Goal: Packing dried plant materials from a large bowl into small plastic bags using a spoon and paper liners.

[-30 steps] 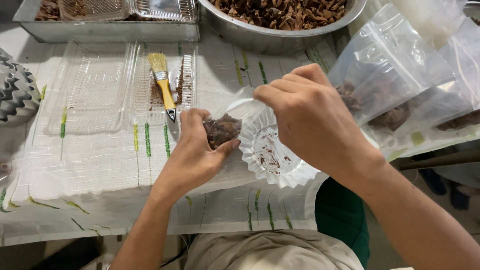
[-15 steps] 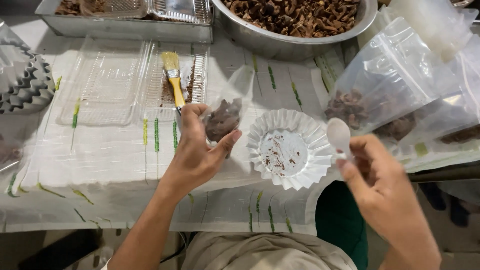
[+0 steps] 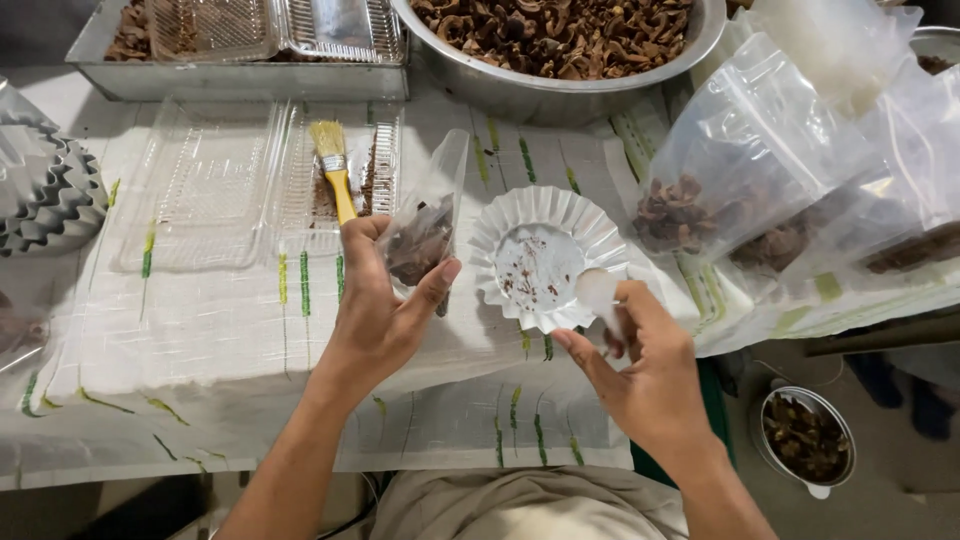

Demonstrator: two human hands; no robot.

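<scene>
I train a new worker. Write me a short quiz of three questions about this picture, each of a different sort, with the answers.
1. True or false: the left hand holds a small clear bag with dark pieces inside.
2. What does the right hand hold? A) a yellow brush B) a white spoon C) a metal bowl
3. Fill in: the white fluted paper cup lies on the table between the two ____.

Key
1. True.
2. B, the white spoon; the yellow brush lies on a clear plastic tray.
3. hands.
</scene>
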